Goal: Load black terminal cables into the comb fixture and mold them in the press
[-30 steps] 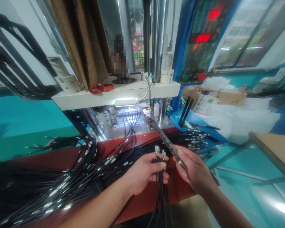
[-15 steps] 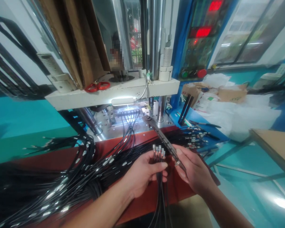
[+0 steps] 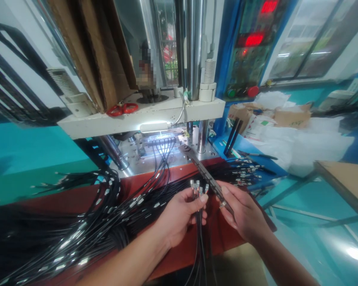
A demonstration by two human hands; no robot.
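Observation:
My left hand (image 3: 181, 212) is closed around a bunch of thin black cables (image 3: 200, 234), thumb across them. Their metal connector ends (image 3: 198, 186) stick up above the fingers, and the loose lengths hang down past the table edge. My right hand (image 3: 241, 208) grips the near end of a long dark metal bar (image 3: 205, 174) with slots along it. The bar's far end, with a round bolt head, reaches toward the press bed. The connectors are close beside the bar; whether any touches it I cannot tell.
Ahead stands a press with a cream plate (image 3: 193, 111); red-handled scissors (image 3: 122, 109) lie on it. Cables run into its lit lower fixture (image 3: 161, 139). Many black cables (image 3: 86, 222) cover the red table (image 3: 181, 171). White bags (image 3: 310, 147) and a control panel (image 3: 250, 51) are at right.
My left thumb has shifted upward on the bunch, and the connector ends have spread, with one now apart nearer the bar. My right hand and the bar have hardly moved.

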